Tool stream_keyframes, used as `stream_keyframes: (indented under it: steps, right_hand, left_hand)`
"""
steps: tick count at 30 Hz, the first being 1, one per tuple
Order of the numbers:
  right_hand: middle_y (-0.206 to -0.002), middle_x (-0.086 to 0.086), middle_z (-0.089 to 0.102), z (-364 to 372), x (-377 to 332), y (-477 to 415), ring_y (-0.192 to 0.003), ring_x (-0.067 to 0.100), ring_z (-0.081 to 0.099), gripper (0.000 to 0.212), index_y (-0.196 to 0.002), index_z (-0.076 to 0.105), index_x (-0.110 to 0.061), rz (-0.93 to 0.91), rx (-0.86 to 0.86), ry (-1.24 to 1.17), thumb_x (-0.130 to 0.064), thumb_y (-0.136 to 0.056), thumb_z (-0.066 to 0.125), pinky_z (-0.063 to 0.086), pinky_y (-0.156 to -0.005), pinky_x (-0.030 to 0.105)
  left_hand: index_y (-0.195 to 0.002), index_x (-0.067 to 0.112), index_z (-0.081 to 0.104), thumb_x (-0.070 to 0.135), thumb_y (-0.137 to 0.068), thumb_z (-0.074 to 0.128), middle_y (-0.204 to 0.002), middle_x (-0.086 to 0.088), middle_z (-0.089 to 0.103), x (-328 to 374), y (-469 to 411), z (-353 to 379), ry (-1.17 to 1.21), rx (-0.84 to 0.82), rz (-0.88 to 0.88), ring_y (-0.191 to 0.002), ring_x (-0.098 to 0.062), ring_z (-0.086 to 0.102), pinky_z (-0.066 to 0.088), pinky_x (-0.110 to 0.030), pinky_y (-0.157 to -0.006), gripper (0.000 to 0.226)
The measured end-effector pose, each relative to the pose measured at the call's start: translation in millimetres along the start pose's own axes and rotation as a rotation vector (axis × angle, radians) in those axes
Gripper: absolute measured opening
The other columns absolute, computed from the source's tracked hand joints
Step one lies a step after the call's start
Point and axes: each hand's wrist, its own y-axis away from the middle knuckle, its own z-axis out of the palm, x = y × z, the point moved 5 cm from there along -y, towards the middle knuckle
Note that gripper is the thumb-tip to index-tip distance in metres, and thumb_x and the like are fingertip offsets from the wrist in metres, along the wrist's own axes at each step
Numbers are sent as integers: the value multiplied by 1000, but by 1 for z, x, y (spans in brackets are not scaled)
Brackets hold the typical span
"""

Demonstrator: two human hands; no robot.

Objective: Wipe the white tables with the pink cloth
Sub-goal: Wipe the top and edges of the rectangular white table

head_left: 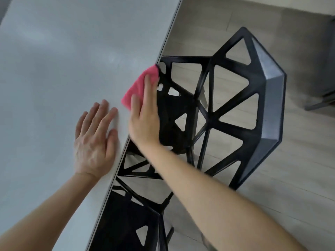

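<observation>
The white table (63, 60) fills the left half of the view, its right edge running diagonally from top centre to bottom left. The pink cloth (138, 86) lies folded at that edge. My right hand (145, 115) presses flat on the cloth with straight fingers, partly hanging past the table edge. Just left of it, my left hand (95, 140) rests palm down on the bare tabletop, fingers spread.
A black chair (235, 105) with a triangular cut-out frame stands tucked against the table's right edge. A second black chair (130, 223) sits below it, near the bottom. Pale wood floor (299, 178) lies to the right. A grey furniture leg (319, 104) shows at far right.
</observation>
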Motion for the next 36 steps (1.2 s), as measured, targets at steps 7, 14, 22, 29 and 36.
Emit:
stream_keyframes:
  steps: [7, 14, 22, 29, 36]
  right_hand:
    - [-183, -3, -4, -2, -2, 3, -166, 5, 0, 61, -175, 7, -26, -84, -7, 47, -35, -120, 30, 22, -131, 20]
    - [-181, -7, -17, 1, 9, 35, -168, 9, -4, 66, -173, -6, -33, -38, -200, 12, -26, -119, 32, 19, -135, 37]
    - [-183, -4, -10, -7, 1, -15, -165, 3, -5, 64, -175, 1, -26, -79, -62, 82, -21, -118, 29, 9, -127, 13]
    - [-181, -8, -15, 7, 10, 58, -167, 5, -4, 63, -174, -2, -29, -28, -188, 21, -25, -120, 30, 12, -135, 26]
    - [-183, 3, -9, -1, -4, -25, -166, 14, 5, 61, -175, 6, -23, -40, 10, 36, -18, -119, 29, 14, -106, -9]
  left_hand:
    - [-160, 16, 52, 21, -107, 45, -174, -5, 37, -1, -2, -1, 9, 0, -2, -165, -23, 26, 25, -58, -131, 54]
    - [-161, 16, 51, 17, -104, 41, -175, -6, 36, -4, -1, 1, 28, -30, 0, -166, -23, 24, 23, -59, -131, 57]
    - [-161, 18, 51, 15, -104, 42, -175, -4, 35, -3, -1, 0, 45, -30, -6, -166, -20, 22, 20, -57, -133, 58]
    - [-160, 18, 52, 9, -102, 44, -174, -5, 37, -6, 1, 2, 67, -5, 14, -165, -23, 26, 23, -58, -131, 59]
    - [-159, 20, 53, 9, -102, 44, -174, -3, 38, -8, 0, 3, 68, 18, 28, -166, -20, 25, 21, -54, -132, 59]
